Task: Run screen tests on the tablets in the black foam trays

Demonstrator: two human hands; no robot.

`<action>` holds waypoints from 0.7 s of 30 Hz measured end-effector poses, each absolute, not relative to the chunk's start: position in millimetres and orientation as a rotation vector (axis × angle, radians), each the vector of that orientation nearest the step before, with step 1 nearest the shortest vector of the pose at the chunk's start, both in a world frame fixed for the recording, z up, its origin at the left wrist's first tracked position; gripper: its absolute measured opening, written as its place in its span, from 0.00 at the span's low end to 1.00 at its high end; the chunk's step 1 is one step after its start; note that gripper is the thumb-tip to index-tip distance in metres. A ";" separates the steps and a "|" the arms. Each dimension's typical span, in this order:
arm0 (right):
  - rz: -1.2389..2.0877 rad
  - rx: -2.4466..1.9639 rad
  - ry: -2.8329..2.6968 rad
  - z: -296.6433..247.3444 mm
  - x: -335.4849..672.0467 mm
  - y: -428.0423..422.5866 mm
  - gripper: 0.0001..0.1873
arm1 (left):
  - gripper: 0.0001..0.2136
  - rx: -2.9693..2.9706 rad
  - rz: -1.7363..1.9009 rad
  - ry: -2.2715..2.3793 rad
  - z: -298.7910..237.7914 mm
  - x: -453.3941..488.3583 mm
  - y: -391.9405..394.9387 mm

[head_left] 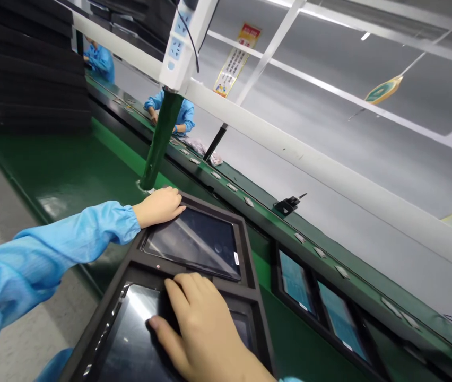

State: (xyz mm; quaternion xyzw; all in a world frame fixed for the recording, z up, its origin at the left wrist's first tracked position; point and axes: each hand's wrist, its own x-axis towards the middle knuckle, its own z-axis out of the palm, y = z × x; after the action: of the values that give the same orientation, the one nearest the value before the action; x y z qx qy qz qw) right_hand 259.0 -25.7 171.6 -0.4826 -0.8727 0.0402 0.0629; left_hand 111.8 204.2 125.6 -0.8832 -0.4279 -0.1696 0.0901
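Note:
My left hand [159, 207] is closed over the far left corner of a black tray [255, 297], fingers bent at its rim. Just by its fingertips, a dark-screened tablet [198, 241] with a small white label lies in the tray's far compartment. In the near compartment is a second glossy tablet [126, 334]. My right hand [206, 323] is on this one, fingers curled at its far edge and thumb on the screen. That hand hides much of the near tablet, and its grip shows only in part.
A green post [162, 140] with a white socket strip [176, 50] rises beyond the tray. Small parts line the conveyor [266, 212]. Another tray [317, 329] holds blue-filmed panels. Black trays [31, 69] are stacked at left. Two co-workers [184, 114] in blue sit farther off.

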 end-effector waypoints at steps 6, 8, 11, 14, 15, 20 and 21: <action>0.087 -1.247 -2.766 158.0 228.7 4.6 0.15 | 0.15 -2.568 -0.489 -1.276 128.4 114.5 201.1; 0.048 -1.233 -2.748 152.5 226.6 5.6 0.17 | 0.15 -2.562 -0.497 -1.266 128.6 115.4 201.6; -0.038 -1.227 -2.716 142.6 225.7 4.3 0.21 | 0.15 -2.565 -0.513 -1.245 127.4 116.3 203.1; -0.162 -1.206 -2.681 128.5 224.6 5.2 0.26 | 0.14 -2.576 -0.529 -1.231 124.4 115.2 205.1; -0.187 -1.195 -2.670 123.9 224.5 5.8 0.28 | 0.13 -2.583 -0.535 -1.228 123.2 114.2 205.5; -0.125 -1.101 -2.621 126.8 232.3 5.2 0.30 | 0.13 -2.669 -0.598 -1.212 118.8 107.3 204.7; -0.091 -1.104 -2.597 133.7 236.1 5.3 0.29 | 0.13 -2.692 -0.624 -1.209 118.3 106.3 204.1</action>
State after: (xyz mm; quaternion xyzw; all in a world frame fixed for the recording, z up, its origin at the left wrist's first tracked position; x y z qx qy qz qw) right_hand 236.1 5.3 133.7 -0.3862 -0.9082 -0.0318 0.1584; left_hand 106.3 204.1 118.3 -0.8907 -0.4000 -0.2066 0.0627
